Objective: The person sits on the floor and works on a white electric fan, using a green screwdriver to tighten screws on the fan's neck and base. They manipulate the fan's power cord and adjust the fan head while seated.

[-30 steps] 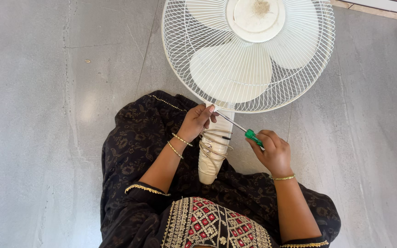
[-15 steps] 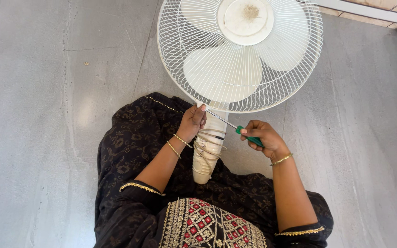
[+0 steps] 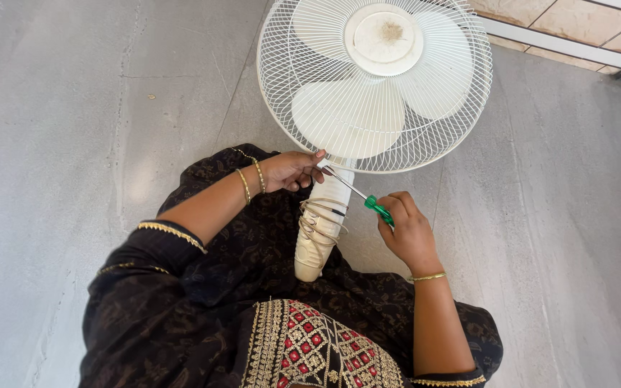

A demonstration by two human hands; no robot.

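A white fan with a round wire grille (image 3: 375,86) lies face up on the grey floor, its stand column (image 3: 323,223) pointing toward me with a cord wound around it. My right hand (image 3: 405,231) grips a green-handled screwdriver (image 3: 359,192), its metal tip aimed at the grille's lower edge. My left hand (image 3: 290,171) rests at that same lower edge, fingers curled beside the screwdriver tip. What the fingertips pinch is too small to tell.
Grey floor (image 3: 73,108) spreads left and right of the fan. A wall base with tan tiles (image 3: 569,29) runs along the top right. My black embroidered clothing (image 3: 253,302) covers the lower part of the view.
The view has shifted, so the fan sits lower and more central. The screwdriver and both hands stay at the grille's lower edge, with the right hand slightly nearer the column.
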